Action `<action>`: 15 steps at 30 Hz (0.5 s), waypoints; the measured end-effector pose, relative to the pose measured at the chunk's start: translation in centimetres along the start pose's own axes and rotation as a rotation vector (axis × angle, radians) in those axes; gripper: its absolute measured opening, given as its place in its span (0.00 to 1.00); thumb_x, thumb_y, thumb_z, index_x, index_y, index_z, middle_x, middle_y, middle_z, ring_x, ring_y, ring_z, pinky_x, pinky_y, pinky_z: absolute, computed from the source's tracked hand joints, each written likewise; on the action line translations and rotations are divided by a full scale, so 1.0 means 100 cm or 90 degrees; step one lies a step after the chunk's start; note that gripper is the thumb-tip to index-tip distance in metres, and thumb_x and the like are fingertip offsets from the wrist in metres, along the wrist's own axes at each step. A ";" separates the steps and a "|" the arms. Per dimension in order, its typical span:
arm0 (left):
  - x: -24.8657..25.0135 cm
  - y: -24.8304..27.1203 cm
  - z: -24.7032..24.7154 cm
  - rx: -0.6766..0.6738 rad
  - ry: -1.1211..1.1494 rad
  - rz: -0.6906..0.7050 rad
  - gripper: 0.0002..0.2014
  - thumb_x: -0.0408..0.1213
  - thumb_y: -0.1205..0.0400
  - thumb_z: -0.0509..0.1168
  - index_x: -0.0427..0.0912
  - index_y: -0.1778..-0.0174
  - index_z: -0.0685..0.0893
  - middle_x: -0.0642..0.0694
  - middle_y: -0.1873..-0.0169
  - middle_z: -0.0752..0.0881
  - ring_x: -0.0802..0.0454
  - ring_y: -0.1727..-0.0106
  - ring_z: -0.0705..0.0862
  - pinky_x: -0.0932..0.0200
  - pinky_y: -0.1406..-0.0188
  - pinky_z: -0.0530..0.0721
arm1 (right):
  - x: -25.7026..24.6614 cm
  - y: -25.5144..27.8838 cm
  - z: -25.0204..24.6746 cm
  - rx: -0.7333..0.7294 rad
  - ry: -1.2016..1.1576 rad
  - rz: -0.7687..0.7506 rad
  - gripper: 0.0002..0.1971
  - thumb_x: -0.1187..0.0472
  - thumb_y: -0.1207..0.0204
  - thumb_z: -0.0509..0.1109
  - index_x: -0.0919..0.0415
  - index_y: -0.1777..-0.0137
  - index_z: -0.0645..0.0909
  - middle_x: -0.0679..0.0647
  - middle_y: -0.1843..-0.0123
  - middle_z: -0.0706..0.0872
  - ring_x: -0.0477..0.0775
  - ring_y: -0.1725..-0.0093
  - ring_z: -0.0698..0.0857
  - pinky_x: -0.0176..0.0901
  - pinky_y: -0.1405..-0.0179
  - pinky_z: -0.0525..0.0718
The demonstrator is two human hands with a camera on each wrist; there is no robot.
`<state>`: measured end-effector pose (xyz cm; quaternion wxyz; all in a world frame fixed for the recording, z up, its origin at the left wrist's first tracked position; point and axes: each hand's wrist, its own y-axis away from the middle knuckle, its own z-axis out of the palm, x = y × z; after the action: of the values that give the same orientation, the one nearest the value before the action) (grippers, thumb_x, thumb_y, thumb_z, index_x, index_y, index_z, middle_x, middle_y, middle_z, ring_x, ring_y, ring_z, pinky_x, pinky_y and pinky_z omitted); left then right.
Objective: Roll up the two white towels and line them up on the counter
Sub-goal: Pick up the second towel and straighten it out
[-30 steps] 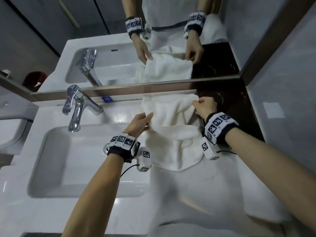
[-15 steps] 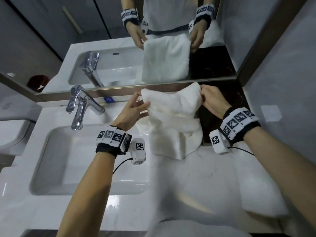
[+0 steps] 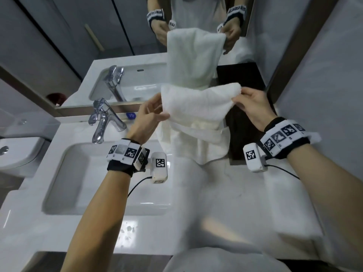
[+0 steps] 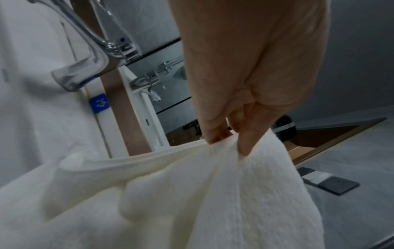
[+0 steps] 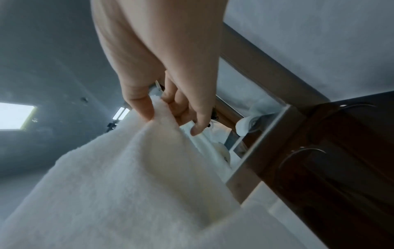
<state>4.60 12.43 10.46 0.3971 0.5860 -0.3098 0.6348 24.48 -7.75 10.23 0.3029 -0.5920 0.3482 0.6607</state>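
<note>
fluffy white towel (image 3: pixel 196 107), pinched by both hands

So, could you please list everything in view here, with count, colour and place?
towel: one seen for certain, white, held up over the counter right of the sink, lower end draped on the counter
counter: one, white
sink: one, white, left
tap: one, chrome, behind the sink
mirror: one, behind the counter
tray: one, dark, right rear
toilet: one, white, far left
left hand: pinches the towel's left corner
right hand: pinches its right corner
</note>
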 end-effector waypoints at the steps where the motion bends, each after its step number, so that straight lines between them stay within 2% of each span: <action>1: 0.006 0.001 0.001 -0.006 0.002 0.017 0.36 0.09 0.31 0.58 0.38 0.26 0.73 0.43 0.32 0.81 0.45 0.30 0.79 0.49 0.34 0.81 | -0.007 0.001 0.000 -0.004 -0.015 -0.011 0.15 0.75 0.24 0.64 0.69 0.39 0.81 0.51 0.53 0.87 0.40 0.56 0.88 0.31 0.50 0.86; 3: 0.015 0.004 0.004 -0.019 -0.012 0.033 0.41 0.09 0.34 0.58 0.40 0.25 0.71 0.44 0.31 0.79 0.44 0.28 0.77 0.45 0.33 0.80 | -0.020 0.004 0.000 -0.024 -0.037 -0.024 0.15 0.75 0.23 0.63 0.65 0.39 0.81 0.51 0.53 0.88 0.41 0.56 0.89 0.32 0.52 0.86; 5: 0.019 0.007 0.005 -0.032 -0.035 0.036 0.44 0.10 0.36 0.57 0.46 0.23 0.69 0.46 0.29 0.78 0.43 0.28 0.76 0.44 0.37 0.81 | -0.029 0.009 0.001 -0.044 -0.055 -0.028 0.17 0.76 0.23 0.62 0.67 0.36 0.79 0.53 0.52 0.87 0.43 0.55 0.88 0.35 0.50 0.87; 8: 0.017 0.011 0.005 -0.050 -0.039 0.018 0.44 0.12 0.28 0.57 0.55 0.20 0.62 0.43 0.27 0.76 0.41 0.28 0.77 0.42 0.36 0.81 | -0.034 0.016 0.002 -0.105 -0.089 -0.028 0.19 0.76 0.22 0.61 0.69 0.31 0.74 0.53 0.48 0.86 0.45 0.50 0.86 0.37 0.44 0.84; 10: 0.013 0.014 0.005 -0.046 -0.038 0.005 0.42 0.16 0.24 0.58 0.58 0.19 0.58 0.41 0.30 0.79 0.40 0.30 0.79 0.41 0.36 0.82 | -0.033 0.021 0.003 -0.141 -0.041 -0.038 0.24 0.73 0.22 0.65 0.66 0.26 0.69 0.55 0.39 0.84 0.48 0.41 0.84 0.39 0.38 0.83; 12: 0.011 0.016 0.005 -0.028 -0.050 -0.002 0.39 0.22 0.21 0.61 0.61 0.20 0.59 0.43 0.34 0.83 0.43 0.33 0.82 0.44 0.37 0.83 | -0.029 0.026 0.004 -0.172 0.084 -0.062 0.32 0.72 0.23 0.68 0.60 0.21 0.63 0.56 0.31 0.80 0.50 0.35 0.82 0.42 0.36 0.82; 13: 0.011 0.016 0.005 -0.022 -0.050 -0.004 0.35 0.25 0.19 0.61 0.60 0.21 0.61 0.46 0.35 0.84 0.45 0.34 0.83 0.47 0.37 0.84 | -0.026 0.027 0.004 -0.181 0.128 -0.069 0.32 0.71 0.23 0.67 0.58 0.20 0.62 0.57 0.31 0.80 0.50 0.36 0.83 0.41 0.38 0.83; 15: 0.009 0.016 0.004 -0.015 -0.039 -0.012 0.25 0.31 0.14 0.57 0.53 0.21 0.64 0.49 0.34 0.84 0.50 0.34 0.83 0.53 0.36 0.83 | -0.021 0.029 0.005 -0.171 0.141 -0.063 0.26 0.71 0.19 0.62 0.61 0.22 0.65 0.59 0.35 0.82 0.47 0.44 0.85 0.37 0.45 0.86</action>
<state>3.40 11.39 11.48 0.4006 0.6034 -0.3238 0.6088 22.07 -8.94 12.59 0.2126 -0.7129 0.2583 0.6163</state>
